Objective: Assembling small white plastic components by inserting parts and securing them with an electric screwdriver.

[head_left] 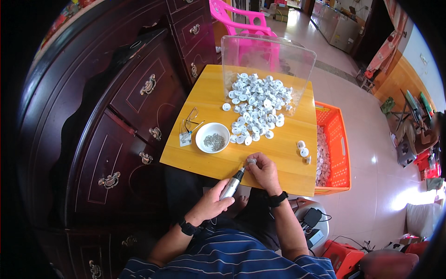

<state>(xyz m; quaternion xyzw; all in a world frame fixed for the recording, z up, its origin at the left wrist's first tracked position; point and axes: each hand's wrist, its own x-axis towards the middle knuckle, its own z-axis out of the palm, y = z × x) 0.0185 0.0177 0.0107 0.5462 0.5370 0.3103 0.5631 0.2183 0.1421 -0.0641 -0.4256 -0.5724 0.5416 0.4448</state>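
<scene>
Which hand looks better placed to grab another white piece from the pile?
Probably the right hand: it lies nearer the pile of white parts and holds only a small piece, while the left hand grips the electric screwdriver.

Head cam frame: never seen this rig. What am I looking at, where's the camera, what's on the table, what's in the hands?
There is no machine here: a person works with two bare hands. The single picture comes from a wide fisheye camera worn on the head, looking down, so the forearms enter from the bottom edge and straight lines bend near the rim.

The left hand grips a silver pen-shaped power screwdriver, its tip pointing up toward the right hand, which pinches a small white part at the table's near edge.

On the yellow wooden table lie a heap of small white round parts spilling from a clear plastic container, a white bowl of small dark screws, and three loose white pieces at the right. An orange crate stands beside the table, a dark wooden dresser on the left.
</scene>
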